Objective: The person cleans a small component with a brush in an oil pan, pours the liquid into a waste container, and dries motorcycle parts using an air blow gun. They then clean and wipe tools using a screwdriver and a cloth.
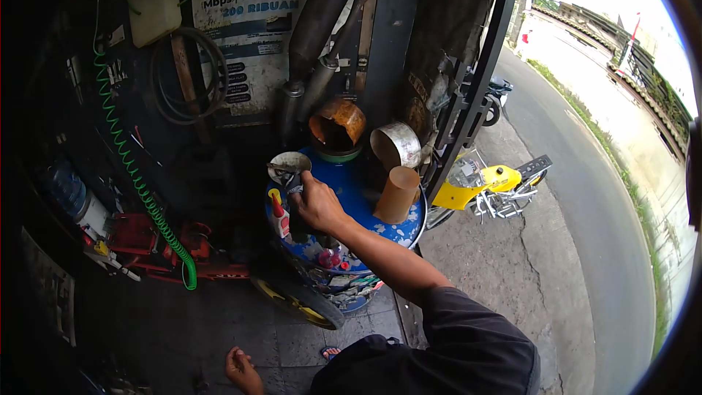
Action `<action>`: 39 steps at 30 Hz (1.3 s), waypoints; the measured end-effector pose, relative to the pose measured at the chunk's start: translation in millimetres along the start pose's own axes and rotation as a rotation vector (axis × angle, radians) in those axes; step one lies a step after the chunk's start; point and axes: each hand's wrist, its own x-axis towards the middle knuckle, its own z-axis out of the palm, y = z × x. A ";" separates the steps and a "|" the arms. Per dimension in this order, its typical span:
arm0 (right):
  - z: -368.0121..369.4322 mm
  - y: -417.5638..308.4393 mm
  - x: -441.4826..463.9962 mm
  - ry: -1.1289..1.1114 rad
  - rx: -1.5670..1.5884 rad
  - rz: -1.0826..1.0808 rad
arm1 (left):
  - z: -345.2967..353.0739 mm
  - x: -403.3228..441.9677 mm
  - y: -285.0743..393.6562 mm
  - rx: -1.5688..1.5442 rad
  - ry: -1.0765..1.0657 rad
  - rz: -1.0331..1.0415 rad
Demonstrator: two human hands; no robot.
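Observation:
My right hand (319,205) reaches over a blue drum (351,183) with worn paint. Its fingers are closed at the rim of a small round tin (291,163), around something greyish that I cannot make out. Just below that hand stands a bottle (278,206) with a red and white body and a yellow top. Low in the view, my left hand (243,371) hangs by my body, its fingers loosely curled and apart, with nothing visible in them.
On the drum stand a rusty cut-open can (339,126), a silvery cylinder (395,144) and a tan cup (397,195). A tyre (300,301) leans against the drum's base. A red floor jack (161,245) and a green coiled hose (139,183) are left; a yellow motorbike (490,181) stands outside.

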 end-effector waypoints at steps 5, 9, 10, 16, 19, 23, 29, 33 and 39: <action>30.4 25.4 7.2 -0.085 -0.083 0.042 | -12.7 -28.8 22.8 0.099 -0.026 -0.040; 45.5 39.6 9.4 -0.138 -0.113 0.088 | -13.9 -33.4 -2.5 0.221 -0.028 0.159; 46.1 40.9 12.0 -0.138 -0.116 0.085 | -14.8 -32.7 -12.1 0.217 -0.027 0.158; 34.9 39.5 26.7 -0.191 -0.175 0.145 | -16.1 -36.5 -7.0 0.260 -0.016 0.160; 26.4 30.5 29.2 -0.230 -0.197 0.193 | -20.3 -37.5 3.4 0.330 -0.026 0.182; 28.9 37.2 33.7 -0.135 -0.131 0.277 | -22.4 -41.9 12.3 0.271 -0.012 0.142; 31.0 59.4 39.5 -0.047 -0.010 0.318 | -24.7 -42.7 -13.1 0.255 -0.030 0.196; 26.3 60.4 38.6 -0.002 0.028 0.304 | -23.7 -40.7 -14.0 0.351 -0.075 0.148; 4.3 46.7 38.0 0.073 -0.002 0.312 | -15.3 -41.3 -6.2 0.232 -0.087 0.163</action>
